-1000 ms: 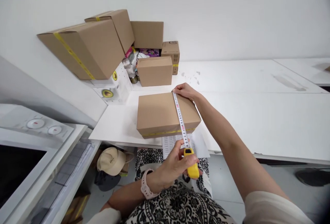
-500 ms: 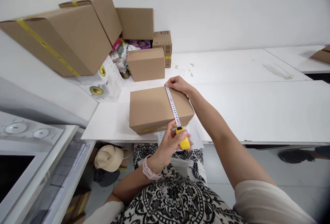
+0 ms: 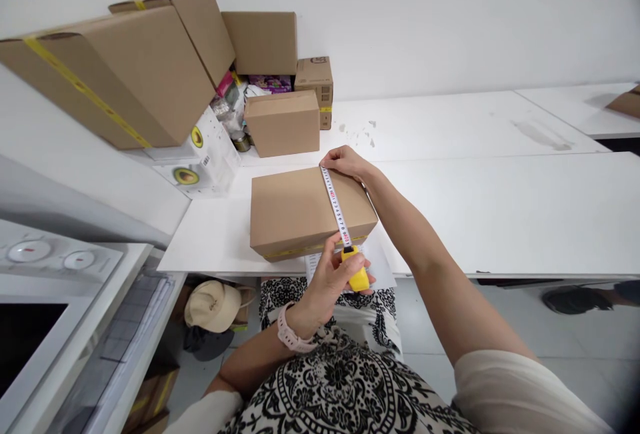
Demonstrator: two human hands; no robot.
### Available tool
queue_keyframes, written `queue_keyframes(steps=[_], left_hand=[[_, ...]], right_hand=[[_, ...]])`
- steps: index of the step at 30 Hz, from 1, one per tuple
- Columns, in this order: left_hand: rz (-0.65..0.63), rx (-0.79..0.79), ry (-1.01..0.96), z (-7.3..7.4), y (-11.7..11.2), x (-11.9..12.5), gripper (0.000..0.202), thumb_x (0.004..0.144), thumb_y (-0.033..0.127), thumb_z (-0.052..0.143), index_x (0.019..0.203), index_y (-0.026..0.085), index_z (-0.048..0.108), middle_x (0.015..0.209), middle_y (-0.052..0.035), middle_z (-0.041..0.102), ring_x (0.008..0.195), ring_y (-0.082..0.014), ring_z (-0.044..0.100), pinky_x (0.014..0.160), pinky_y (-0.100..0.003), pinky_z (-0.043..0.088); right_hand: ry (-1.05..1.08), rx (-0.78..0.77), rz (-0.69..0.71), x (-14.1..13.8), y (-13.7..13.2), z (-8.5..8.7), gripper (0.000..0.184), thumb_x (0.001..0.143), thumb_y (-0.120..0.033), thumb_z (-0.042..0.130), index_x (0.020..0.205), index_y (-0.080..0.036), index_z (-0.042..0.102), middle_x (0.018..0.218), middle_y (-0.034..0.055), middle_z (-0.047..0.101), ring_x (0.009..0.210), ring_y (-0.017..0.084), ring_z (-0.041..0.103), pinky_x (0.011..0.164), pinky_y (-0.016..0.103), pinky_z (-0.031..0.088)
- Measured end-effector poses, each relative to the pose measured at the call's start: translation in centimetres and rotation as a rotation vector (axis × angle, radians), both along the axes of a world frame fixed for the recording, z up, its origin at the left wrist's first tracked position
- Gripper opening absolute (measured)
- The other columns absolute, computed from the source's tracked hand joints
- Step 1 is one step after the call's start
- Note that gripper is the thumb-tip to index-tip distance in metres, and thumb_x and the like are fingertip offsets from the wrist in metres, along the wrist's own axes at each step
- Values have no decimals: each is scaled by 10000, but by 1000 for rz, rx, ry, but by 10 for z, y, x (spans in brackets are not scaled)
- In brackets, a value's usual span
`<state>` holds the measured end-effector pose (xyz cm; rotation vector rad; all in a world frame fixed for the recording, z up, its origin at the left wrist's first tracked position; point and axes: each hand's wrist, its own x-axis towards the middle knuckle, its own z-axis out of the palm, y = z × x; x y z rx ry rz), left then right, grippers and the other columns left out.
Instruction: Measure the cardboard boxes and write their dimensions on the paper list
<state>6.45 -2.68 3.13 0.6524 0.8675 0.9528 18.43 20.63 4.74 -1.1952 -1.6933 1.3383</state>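
We are holding a yellow tape measure [image 3: 358, 273] just below the centre of the frame, its case sitting in our left hand [image 3: 325, 282], whose fingers are wrapping around it while the thumb is pressing on top. From the case, a white tape blade [image 3: 335, 204] is slanting up and leftward across the top of a closed brown carton [image 3: 293, 204]. With our right hand [image 3: 346, 159], near the centre of the frame, we are pinching the blade's end between thumb and fingertips at the carton's far edge; we are not able to tell exactly how the remaining fingers are lying. The carton is resting on a white worktop [image 3: 475, 221], and yellow sealing tape [image 3: 295, 251] is running along its near side. Printed paper [image 3: 381, 269] is showing just below its near edge. In the upper left of the frame, a large brown box [image 3: 145, 74] is standing above a white avocado box [image 3: 220, 161]. A beige cap [image 3: 213, 305] is lying in the lower left. On our left wrist we are wearing a pale pink strap [image 3: 295, 334].
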Motion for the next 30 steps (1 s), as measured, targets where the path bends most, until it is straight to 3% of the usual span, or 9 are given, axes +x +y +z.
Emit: queue_keyframes(steps=[9,14,17,20,24,26,28,30], left_hand=[[-19,11,13,-1,-2,2,843,723,546,850,1359,209,412,961,-63,659,789,-240,727,641,-358,606],[14,28,10,-4,0,2,763,733,546,842,1298,212,453,946,-55,658,764,-226,721,622,-353,606],[41,40,3,-7,5,2,644,733,545,838,1177,212,512,955,-66,672,760,-223,720,608,-350,607],[62,67,16,-7,8,-6,552,743,526,832,1086,206,542,952,-74,687,769,-221,718,611,-346,611],[81,217,100,4,-9,-42,498,805,476,787,1164,226,549,1050,-94,698,888,-254,724,694,-382,625],[156,319,190,9,-25,-71,522,791,478,787,1200,258,547,1084,-86,701,943,-274,727,755,-402,617],[317,393,319,9,-40,-103,548,751,505,799,1188,296,543,1061,-59,707,970,-289,729,789,-415,607],[482,421,417,1,-48,-131,547,720,508,809,1155,314,540,1017,-31,712,949,-290,738,798,-422,601]], right_hand=[[-6,2,-34,0,-5,2,172,696,-240,809,735,-198,647,613,-5,612,742,193,565,693,330,468],[-19,8,-38,0,0,-6,177,689,-259,819,720,-205,653,616,-6,620,734,200,568,679,333,468],[2,16,-12,-2,9,-13,215,705,-345,827,702,-210,659,647,3,638,720,200,579,679,343,481],[135,106,-11,1,15,-7,270,755,-468,791,763,-214,700,807,31,708,802,196,623,752,346,511],[261,306,-188,29,-6,16,326,810,-532,740,925,-227,736,1013,69,742,1034,219,650,912,377,513],[231,320,-309,53,-32,15,316,828,-509,721,967,-225,743,1035,77,750,1079,241,653,953,409,510],[185,292,-399,78,-64,-3,264,842,-441,694,973,-220,755,1054,81,756,1094,251,661,1005,445,499],[127,230,-423,98,-96,-36,225,820,-340,671,982,-216,766,1106,83,758,1108,259,665,1056,487,477]])
